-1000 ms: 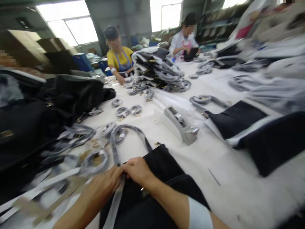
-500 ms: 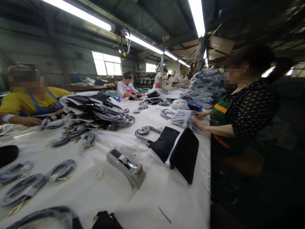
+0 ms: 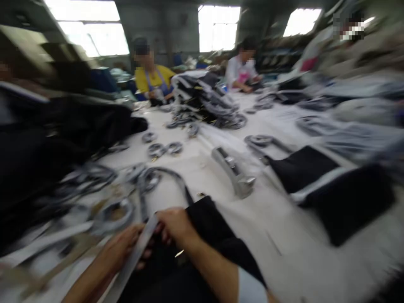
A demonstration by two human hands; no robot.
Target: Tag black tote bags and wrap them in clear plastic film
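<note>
Both hands are low in the picture, over a black bag (image 3: 167, 273) with a small shiny metal piece on it. My right hand (image 3: 175, 225) is closed, its fingers pinching the upper end of a pale, translucent strip (image 3: 134, 256). On the strip's left side, my left hand (image 3: 124, 244) has its fingers curled round behind it. The strip runs slantwise down toward the bottom edge. Behind the bag lies its dark strap (image 3: 167, 170), bent in a loop. Motion blur hides the finer finger contacts.
A grey tape dispenser (image 3: 233, 172) stands ahead on the white table. To the right lies another black bag (image 3: 350, 202). Wrapped coiled straps (image 3: 156, 150) and a stack of bags (image 3: 205, 99) lie farther back. Dark material (image 3: 63, 139) is piled left. People work across the table.
The view has swung left and down. My hands, holding the pale strip over the black bag, now show; neither was in view earlier. The co-worker at the right is out of frame.
</note>
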